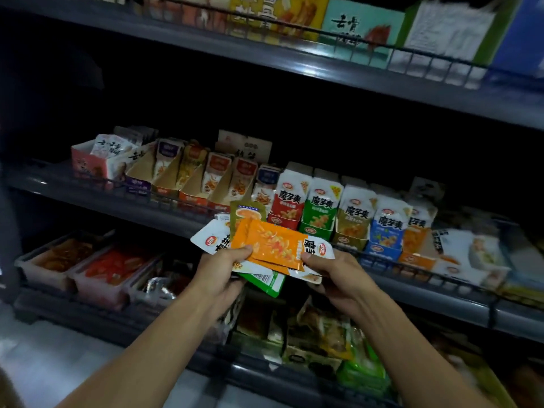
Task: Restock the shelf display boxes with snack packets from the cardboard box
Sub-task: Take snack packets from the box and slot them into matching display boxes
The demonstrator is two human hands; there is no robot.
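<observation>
I hold a fanned bunch of snack packets in front of the middle shelf. My left hand grips the bunch from the left, thumb on top. My right hand pinches the right end of the top orange packet. Under it lie white, olive-green and green packets. Just behind, a row of display boxes stands on the shelf: red, green, olive, blue and orange. The cardboard box is not in view.
Further left on the same shelf stand partly filled angled display boxes and a pink box. A wire rail runs along the shelf front. Trays of red snacks fill the shelf below; boxes line the top shelf.
</observation>
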